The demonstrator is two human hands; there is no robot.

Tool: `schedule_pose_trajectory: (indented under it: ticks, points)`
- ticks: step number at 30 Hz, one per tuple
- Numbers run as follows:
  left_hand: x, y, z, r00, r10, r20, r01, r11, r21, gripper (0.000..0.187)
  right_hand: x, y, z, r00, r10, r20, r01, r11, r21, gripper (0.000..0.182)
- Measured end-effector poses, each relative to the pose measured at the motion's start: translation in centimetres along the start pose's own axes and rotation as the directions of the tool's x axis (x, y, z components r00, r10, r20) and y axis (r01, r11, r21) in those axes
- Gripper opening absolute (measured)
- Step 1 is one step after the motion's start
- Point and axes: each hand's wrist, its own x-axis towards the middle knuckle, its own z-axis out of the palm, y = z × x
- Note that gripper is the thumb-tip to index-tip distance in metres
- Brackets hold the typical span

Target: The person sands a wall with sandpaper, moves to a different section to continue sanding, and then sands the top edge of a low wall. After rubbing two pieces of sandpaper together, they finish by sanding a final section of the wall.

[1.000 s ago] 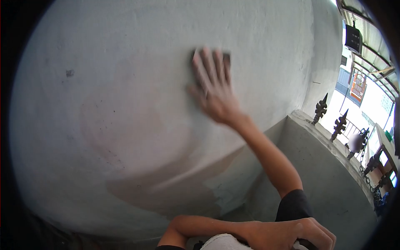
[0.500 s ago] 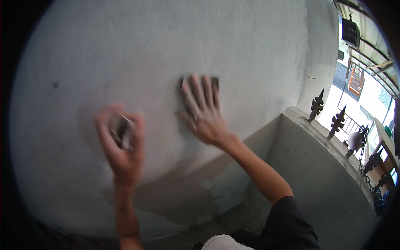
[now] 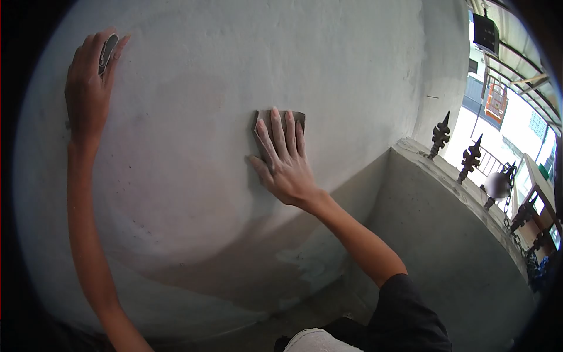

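Observation:
My right hand [image 3: 285, 161] lies flat against the grey plastered wall [image 3: 346, 70], fingers spread. Under its fingers, pressed to the wall, is a dark grey square sheet that looks like sandpaper [image 3: 263, 115]; its edges show around the fingertips. High on the left, my left hand [image 3: 89, 88] is curled with fingers and thumb closed around a small grey piece with a pale ragged edge [image 3: 108, 50], seemingly folded sandpaper. Most of that piece is hidden in the grip. Pale dust covers the fingers of the right hand.
A low wall [image 3: 463, 199] joins at the right, topped with dark metal spikes [image 3: 441, 136] and a chain [image 3: 508, 202]. A black box [image 3: 486, 34] hangs at upper right. A pale rounded thing [image 3: 319, 341] shows at the bottom edge.
My left hand has moved up and to the left along the wall, still holding the grey piece. My right hand stays in nearly the same place on the sheet.

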Motion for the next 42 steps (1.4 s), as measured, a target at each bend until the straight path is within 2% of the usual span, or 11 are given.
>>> schedule_pose_trajectory:
  ticks: [2, 5, 9, 15, 23, 25, 31, 34, 37, 39, 42]
  points:
    - [0.4, -0.7, 0.8, 0.998, 0.038, -0.041, -0.038, 0.999, -0.006, 0.025, 0.5, 1.5, -1.1, 0.994, -0.043, 0.1, 0.042, 0.999, 0.006, 0.07]
    - [0.3, -0.8, 0.7, 0.999, 0.035, 0.009, -0.035, 0.999, -0.023, 0.026, 8.5, 7.1, -3.1, 0.956, 0.159, -0.247, -0.132, 0.984, 0.122, 0.068]
    - [0.5, -0.6, 0.3, 0.991, -0.006, 0.132, 0.008, 1.0, -0.017, 0.025, 9.6, 7.2, -4.1, 0.93, 0.197, -0.309, -0.154, 0.976, 0.157, 0.07]
    - [-0.2, -1.9, 1.7, 0.993, 0.112, 0.021, -0.113, 0.991, 0.076, 0.027, -5.5, 1.1, 1.0, 0.992, 0.081, 0.102, -0.085, 0.996, 0.041, 0.072]
    - [-1.4, -4.7, 2.6, 0.988, 0.082, 0.129, -0.096, 0.99, 0.102, 0.029, 7.0, 5.6, -4.2, 0.946, 0.245, -0.21, -0.202, 0.957, 0.206, 0.067]
    - [-1.8, -5.7, 3.0, 0.975, 0.18, 0.13, -0.207, 0.948, 0.242, 0.033, 2.7, 5.4, -2.8, 0.924, 0.344, -0.166, -0.299, 0.922, 0.245, 0.067]
    - [-2.1, -6.5, 3.9, 0.981, 0.083, 0.176, -0.119, 0.972, 0.204, 0.034, -9.5, 8.1, 0.2, 0.736, 0.657, -0.162, -0.561, 0.726, 0.398, 0.064]
    - [-2.0, -6.2, 3.9, 0.98, 0.048, 0.193, -0.059, 0.997, 0.055, 0.034, -5.1, 10.1, 0.2, 0.72, 0.628, -0.295, -0.555, 0.776, 0.298, 0.064]
    - [-2.2, -7.0, 3.7, 0.96, 0.129, 0.25, -0.17, 0.973, 0.154, 0.036, 2.7, 10.0, -4.0, 0.857, 0.43, -0.283, -0.335, 0.883, 0.329, 0.063]
    - [-3.7, -8.8, 4.6, 0.967, 0.074, 0.245, -0.089, 0.995, 0.049, 0.038, 3.7, 10.2, -3.4, 0.871, 0.355, -0.34, -0.276, 0.926, 0.258, 0.063]
    - [-4.1, -9.8, 4.3, 0.932, 0.142, 0.334, -0.272, 0.883, 0.383, 0.039, -2.9, 10.0, -1.5, 0.874, 0.401, -0.275, -0.318, 0.899, 0.302, 0.065]
